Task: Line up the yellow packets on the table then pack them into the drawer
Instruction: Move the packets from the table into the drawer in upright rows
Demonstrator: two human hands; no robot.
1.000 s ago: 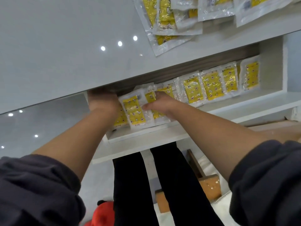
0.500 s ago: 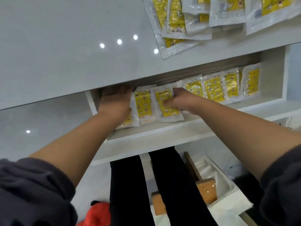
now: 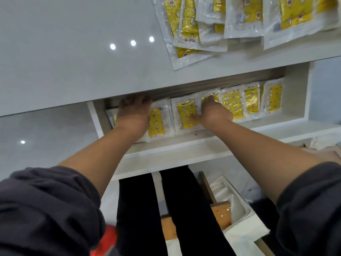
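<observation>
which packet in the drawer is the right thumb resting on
The yellow packet immediately left of the right hand: its thumb lies on the packet's lower right part. The others lie by the left hand or further right in the drawer.

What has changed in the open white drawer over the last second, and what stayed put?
The right hand laid its tilted yellow plastic packet flat in the row inside the white drawer, released it and shifted right; its thumb rests on it now. The left hand stayed on the leftmost packets; the pile of packets on the grey table stayed too.
</observation>
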